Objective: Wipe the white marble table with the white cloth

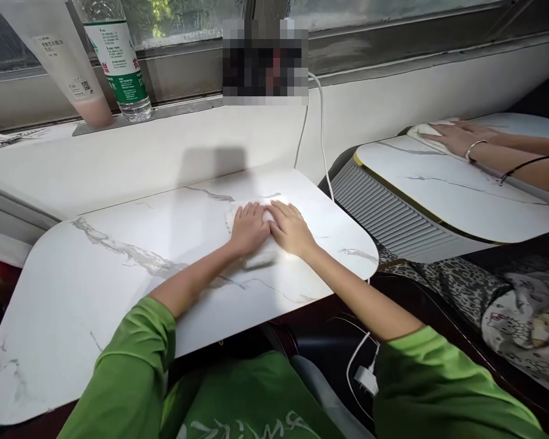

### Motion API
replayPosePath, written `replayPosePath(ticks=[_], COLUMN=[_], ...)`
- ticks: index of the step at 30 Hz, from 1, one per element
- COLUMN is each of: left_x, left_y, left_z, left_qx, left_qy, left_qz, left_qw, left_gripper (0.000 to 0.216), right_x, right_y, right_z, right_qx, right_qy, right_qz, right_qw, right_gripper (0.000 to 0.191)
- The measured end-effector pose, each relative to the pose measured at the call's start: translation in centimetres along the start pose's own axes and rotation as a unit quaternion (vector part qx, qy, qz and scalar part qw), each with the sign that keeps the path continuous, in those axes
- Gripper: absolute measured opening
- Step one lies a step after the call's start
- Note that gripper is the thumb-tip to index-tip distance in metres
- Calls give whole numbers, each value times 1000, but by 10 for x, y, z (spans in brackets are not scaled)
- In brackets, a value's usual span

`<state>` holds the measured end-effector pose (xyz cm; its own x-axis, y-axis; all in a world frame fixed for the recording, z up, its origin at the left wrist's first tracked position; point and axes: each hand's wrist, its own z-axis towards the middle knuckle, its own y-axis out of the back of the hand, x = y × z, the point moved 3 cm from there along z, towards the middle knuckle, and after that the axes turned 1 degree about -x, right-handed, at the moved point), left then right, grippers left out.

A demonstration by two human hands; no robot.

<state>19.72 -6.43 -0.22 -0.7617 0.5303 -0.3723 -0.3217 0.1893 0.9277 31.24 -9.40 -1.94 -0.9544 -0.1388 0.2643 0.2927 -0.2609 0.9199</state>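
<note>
A white cloth [261,258] lies on the white marble-patterned tabletop [110,299], mostly covered by my hands. My left hand [249,229] rests flat on it, fingers stretched toward the window. Right beside it, my right hand [291,227] also presses flat on the cloth, its fingers extended and the two thumbs meeting. Neither hand has its fingers wrapped round anything. The cloth's outline blends into the pale tabletop, so its full shape is hard to make out.
Along the window ledge stand a water bottle [121,67] and a squeeze tube [68,73]. A white cable [322,128] runs down behind the table. At right, another person's hands [457,137] press a white cloth on a second table [466,189]. A charger [366,379] hangs below.
</note>
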Motion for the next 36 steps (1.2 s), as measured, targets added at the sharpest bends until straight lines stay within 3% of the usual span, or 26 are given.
replayPosePath(ticks=[5, 9, 13, 19, 24, 28, 36], left_x=[30, 49, 57, 58, 54, 47, 22], left_y=[9, 15, 16, 12, 11, 10, 4], left_z=[69, 103, 116, 111, 88, 49, -93], left_qx=[-40, -63, -86, -87, -86, -75, -73], left_qy=[-3, 1, 9, 16, 33, 40, -16], left_qz=[40, 48, 61, 69, 78, 83, 113], left_qw=[998, 997, 994, 994, 993, 993, 991], left_gripper=[48, 47, 46, 48, 49, 49, 50], right_x=[-17, -28, -33, -33, -20, 3, 76], right_y=[-21, -33, -37, -38, -34, -28, -10], right_z=[77, 120, 138, 134, 118, 84, -50], right_qx=[-10, -14, -10, -14, -2, 9, -28], right_qy=[-31, -25, -12, -12, 5, 24, 79], right_qz=[12, 34, 45, 54, 39, 8, -28], right_qw=[999, 999, 999, 998, 999, 1000, 996], right_gripper=[51, 51, 51, 52, 51, 51, 51])
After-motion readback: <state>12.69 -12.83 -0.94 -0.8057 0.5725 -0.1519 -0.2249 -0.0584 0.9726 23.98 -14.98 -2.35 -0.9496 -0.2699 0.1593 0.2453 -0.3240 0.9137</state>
